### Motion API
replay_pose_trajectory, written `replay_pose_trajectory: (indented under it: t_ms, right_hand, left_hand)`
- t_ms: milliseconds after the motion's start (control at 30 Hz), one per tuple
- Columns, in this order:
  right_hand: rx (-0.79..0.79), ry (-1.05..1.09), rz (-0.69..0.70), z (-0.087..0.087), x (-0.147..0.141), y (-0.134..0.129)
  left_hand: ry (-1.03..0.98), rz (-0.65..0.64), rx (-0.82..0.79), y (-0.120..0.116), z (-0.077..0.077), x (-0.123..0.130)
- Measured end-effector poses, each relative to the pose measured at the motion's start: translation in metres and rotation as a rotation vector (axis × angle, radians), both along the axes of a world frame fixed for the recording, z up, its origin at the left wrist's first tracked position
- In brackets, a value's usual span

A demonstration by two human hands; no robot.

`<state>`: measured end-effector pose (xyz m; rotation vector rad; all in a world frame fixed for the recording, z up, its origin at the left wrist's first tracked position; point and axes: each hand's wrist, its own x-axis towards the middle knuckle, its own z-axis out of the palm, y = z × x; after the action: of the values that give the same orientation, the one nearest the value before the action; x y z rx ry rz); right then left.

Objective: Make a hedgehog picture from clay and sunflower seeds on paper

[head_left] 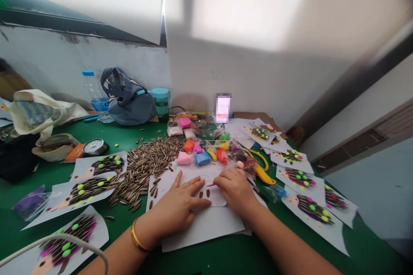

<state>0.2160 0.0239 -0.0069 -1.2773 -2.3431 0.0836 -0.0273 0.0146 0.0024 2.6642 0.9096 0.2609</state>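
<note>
Two bare hands working over white paper on the green counter (209,263). Left hand (177,209) — palm down, fingers spread apart, resting on the paper; yellow bracelet (138,235) at its wrist. Right hand (237,191) just beside it, fingers curled, fingertips together at the end of a thin pink strip (211,185); can't tell if it's pinched or only pressed down. Hands near each other but not touching.

The pink strip is on or just above a small white sheet (217,202), which lies over a larger white sheet (200,237). Two brown pieces (208,193) sit side by side on the small sheet, between the hands, just below the strip. Faint drawn lines above them.

Big heap of striped seeds (151,159) beyond and left of the left hand, a few strays on the large sheet's left edge. Bagged lumps past the fingertips: blue packet (202,159), orange packet (189,145), others in pink, yellow, red. Yellow-handled tool (265,175) right of those.

Finished-looking hedgehog pictures on both sides — left stack (85,191), right stack (311,211). At the back: blue-grey bag (132,106), bottle (92,90), teal-lidded cup (161,104), blurred-out upright device (222,109).
</note>
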Motion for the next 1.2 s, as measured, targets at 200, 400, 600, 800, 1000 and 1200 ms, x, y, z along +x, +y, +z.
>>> replay_pose_trajectory:
  t_ms: [200, 400, 600, 800, 1000, 1200]
  right_hand:
    - [-0.044, -0.021, 0.025, -0.005, -0.002, -0.002]
    - [-0.037, 0.006, -0.020, -0.004, 0.000, -0.001]
    - [-0.046, 0.022, -0.065, 0.000, 0.006, -0.002]
    - [-0.056, 0.073, -0.075, 0.003, 0.013, -0.009]
    - [-0.064, 0.024, 0.023, 0.001, 0.005, -0.016]
    - [-0.017, -0.029, 0.021, -0.003, 0.000, -0.015]
  left_hand:
    - [0.015, 0.021, 0.005, 0.000, 0.001, 0.002]
    - [0.024, 0.033, 0.002, -0.001, 0.001, 0.003]
    - [0.047, 0.034, 0.008, -0.001, 0.000, 0.004]
    - [0.053, 0.064, 0.068, -0.005, -0.007, 0.008]
    - [0.015, 0.046, 0.106, -0.004, -0.012, 0.008]
    - [0.013, 0.047, 0.100, -0.004, -0.011, 0.007]
